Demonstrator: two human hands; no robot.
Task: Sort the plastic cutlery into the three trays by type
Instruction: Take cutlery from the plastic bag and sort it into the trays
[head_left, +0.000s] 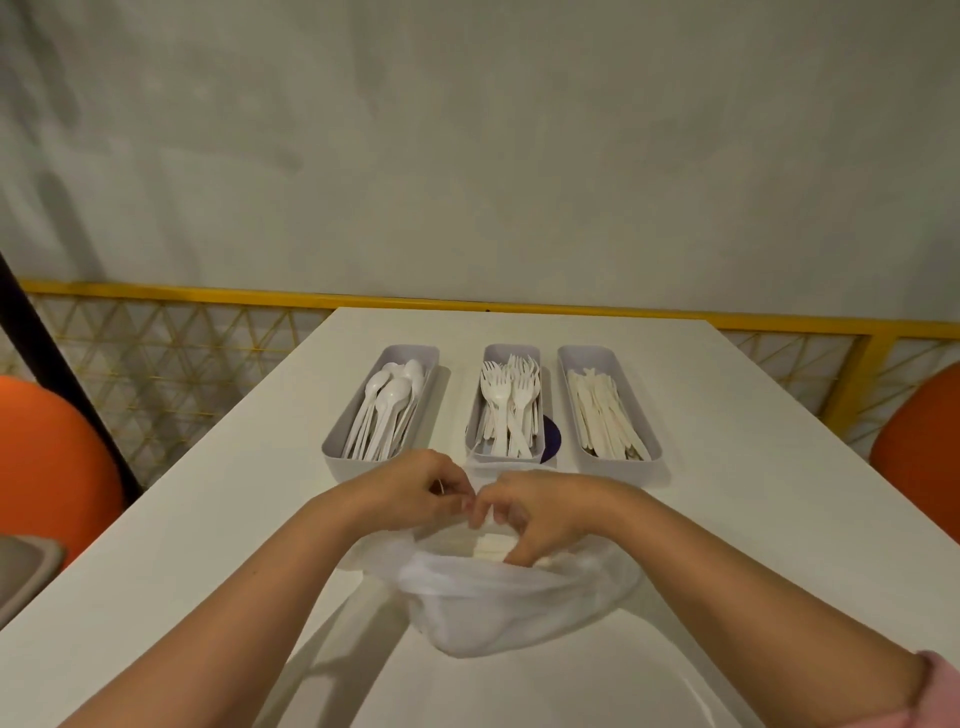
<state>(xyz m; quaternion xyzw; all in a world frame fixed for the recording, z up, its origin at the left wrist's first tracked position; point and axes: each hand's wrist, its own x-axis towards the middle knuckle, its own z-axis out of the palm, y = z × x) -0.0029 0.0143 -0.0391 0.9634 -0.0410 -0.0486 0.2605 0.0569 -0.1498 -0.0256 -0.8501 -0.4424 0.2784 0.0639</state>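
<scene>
Three pale grey trays stand side by side on the white table (208, 519). The left tray (337, 454) holds white spoons, the middle tray (511, 349) white forks, the right tray (631, 382) white knives. In front of them lies a translucent white plastic bag (498, 608) with its mouth open; pale cutlery shows dimly inside. My left hand (415, 488) and my right hand (540, 512) meet at the bag's far rim, fingers pinched on the thin plastic. Some fingers of my right hand dip into the mouth.
Orange chairs stand at the left (47, 467) and the right (919, 431) of the table. A yellow railing (519, 304) with mesh runs behind the table's far edge. A dark round mark (550, 439) shows between the middle and right trays. A grey object (26, 571) sits at far left.
</scene>
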